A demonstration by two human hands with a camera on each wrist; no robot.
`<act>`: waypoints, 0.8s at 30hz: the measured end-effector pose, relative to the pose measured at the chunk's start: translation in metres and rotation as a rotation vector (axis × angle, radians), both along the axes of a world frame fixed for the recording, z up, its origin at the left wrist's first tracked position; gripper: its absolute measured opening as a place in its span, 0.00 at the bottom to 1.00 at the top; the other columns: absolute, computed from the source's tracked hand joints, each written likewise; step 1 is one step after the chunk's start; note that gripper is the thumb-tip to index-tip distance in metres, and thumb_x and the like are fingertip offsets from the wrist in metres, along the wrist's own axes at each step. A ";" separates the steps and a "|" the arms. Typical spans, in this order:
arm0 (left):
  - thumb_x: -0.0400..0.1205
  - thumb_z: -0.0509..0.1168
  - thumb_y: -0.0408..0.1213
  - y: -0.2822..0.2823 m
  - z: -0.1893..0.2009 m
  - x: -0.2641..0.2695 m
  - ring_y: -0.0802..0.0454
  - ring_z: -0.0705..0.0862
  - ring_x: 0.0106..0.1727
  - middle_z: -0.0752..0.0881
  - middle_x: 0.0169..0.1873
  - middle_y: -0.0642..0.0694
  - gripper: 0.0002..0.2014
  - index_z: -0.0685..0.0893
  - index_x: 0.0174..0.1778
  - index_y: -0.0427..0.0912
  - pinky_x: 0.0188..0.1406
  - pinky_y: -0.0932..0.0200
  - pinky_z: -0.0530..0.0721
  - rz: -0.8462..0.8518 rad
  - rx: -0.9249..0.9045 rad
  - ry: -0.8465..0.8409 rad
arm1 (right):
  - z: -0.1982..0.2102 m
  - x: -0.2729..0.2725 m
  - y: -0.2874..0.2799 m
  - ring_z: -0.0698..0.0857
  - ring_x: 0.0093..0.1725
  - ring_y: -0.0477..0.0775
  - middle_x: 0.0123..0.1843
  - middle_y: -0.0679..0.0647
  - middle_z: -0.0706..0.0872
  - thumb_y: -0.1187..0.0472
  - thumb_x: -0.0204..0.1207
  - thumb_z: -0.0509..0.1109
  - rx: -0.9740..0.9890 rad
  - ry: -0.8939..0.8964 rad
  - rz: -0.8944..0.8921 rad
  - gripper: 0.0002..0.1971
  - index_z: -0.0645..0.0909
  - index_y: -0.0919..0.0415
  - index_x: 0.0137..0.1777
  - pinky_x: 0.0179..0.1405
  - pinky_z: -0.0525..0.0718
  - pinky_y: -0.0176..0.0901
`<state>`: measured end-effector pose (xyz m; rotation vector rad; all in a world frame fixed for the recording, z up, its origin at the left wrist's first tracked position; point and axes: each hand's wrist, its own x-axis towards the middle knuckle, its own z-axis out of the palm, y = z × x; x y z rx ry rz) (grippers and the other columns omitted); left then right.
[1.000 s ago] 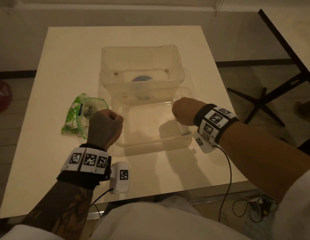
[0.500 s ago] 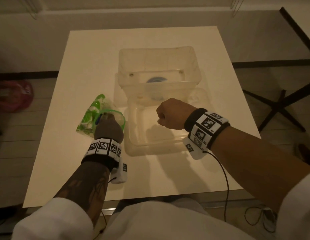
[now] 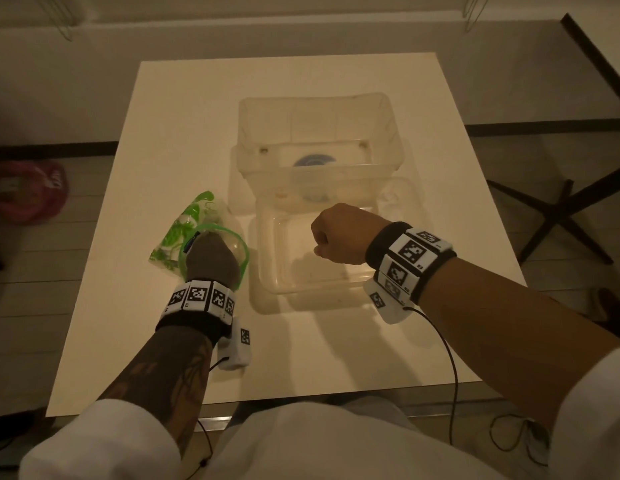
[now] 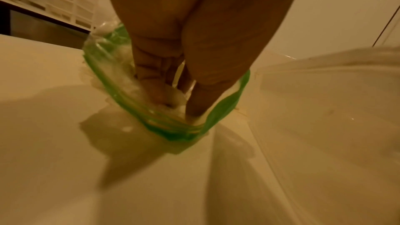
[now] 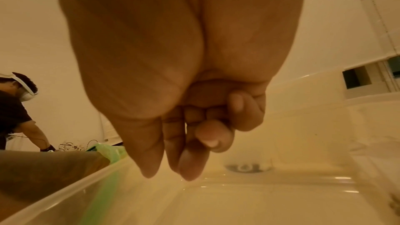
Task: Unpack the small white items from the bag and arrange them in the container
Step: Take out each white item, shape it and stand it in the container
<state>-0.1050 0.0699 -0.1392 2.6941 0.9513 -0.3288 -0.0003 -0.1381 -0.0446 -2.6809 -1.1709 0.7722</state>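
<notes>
left hand inside the bag, right hand over the tray

a clear zip bag with a green rim and green print (image 3: 184,233) lies on the pale square worktop (image 3: 184,109), just left of the containers. its mouth is open and the left hand (image 3: 211,258) reaches into it. in the left wrist view the fingers (image 4: 155,74) and thumb are curled down among small white items (image 4: 179,98) in the bag (image 4: 173,129); their count cannot be told, and the grip seems to close on one white piece, though blur leaves that unsure.

there are two clear plastic containers. the deep clear plastic tub (image 3: 315,133) stands at the back, with a blue round shape showing through its base. the shallow clear plastic tray (image 3: 267,265) lies in front of it, touching it; nothing white shows inside.

the right hand (image 3: 339,233) hovers above the tray (image 5: 281,194), its grip narrow: fingers (image 5: 190,165) curled loosely toward the thumb, holding nothing visible. the white items are well apart from this hand, over in the bag (image 5: 108,151) on the left.
</notes>
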 end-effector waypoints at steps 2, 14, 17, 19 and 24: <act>0.88 0.56 0.32 -0.001 0.001 0.000 0.38 0.72 0.74 0.75 0.71 0.31 0.18 0.72 0.72 0.27 0.77 0.50 0.64 0.007 -0.014 -0.029 | 0.000 0.000 0.000 0.76 0.33 0.46 0.35 0.46 0.77 0.57 0.80 0.68 -0.001 0.003 -0.001 0.09 0.79 0.56 0.38 0.29 0.69 0.35; 0.81 0.62 0.28 -0.014 0.051 -0.017 0.40 0.81 0.32 0.81 0.29 0.39 0.07 0.81 0.38 0.33 0.29 0.59 0.72 -0.091 0.054 -0.555 | 0.009 0.006 -0.002 0.78 0.37 0.48 0.35 0.44 0.77 0.56 0.81 0.66 0.095 -0.002 -0.003 0.09 0.81 0.55 0.40 0.39 0.72 0.39; 0.77 0.65 0.29 -0.020 0.071 -0.016 0.46 0.72 0.23 0.75 0.22 0.44 0.09 0.76 0.31 0.36 0.23 0.59 0.70 -0.077 -0.002 -0.776 | 0.012 0.007 0.003 0.78 0.39 0.49 0.37 0.44 0.78 0.56 0.81 0.66 0.176 -0.023 0.005 0.06 0.81 0.56 0.44 0.40 0.71 0.38; 0.77 0.65 0.32 -0.027 0.083 -0.012 0.53 0.73 0.23 0.73 0.22 0.50 0.08 0.76 0.33 0.37 0.24 0.63 0.71 -0.048 -0.092 -0.873 | 0.014 0.006 0.007 0.79 0.43 0.48 0.45 0.46 0.82 0.55 0.81 0.67 0.249 -0.017 -0.006 0.06 0.82 0.55 0.53 0.43 0.72 0.37; 0.80 0.64 0.40 -0.039 0.097 0.004 0.49 0.86 0.32 0.86 0.30 0.47 0.06 0.83 0.42 0.42 0.31 0.49 0.88 -0.163 -0.450 -0.797 | 0.020 0.003 0.015 0.75 0.39 0.34 0.55 0.43 0.82 0.54 0.84 0.64 0.459 0.054 -0.074 0.14 0.77 0.52 0.67 0.39 0.68 0.25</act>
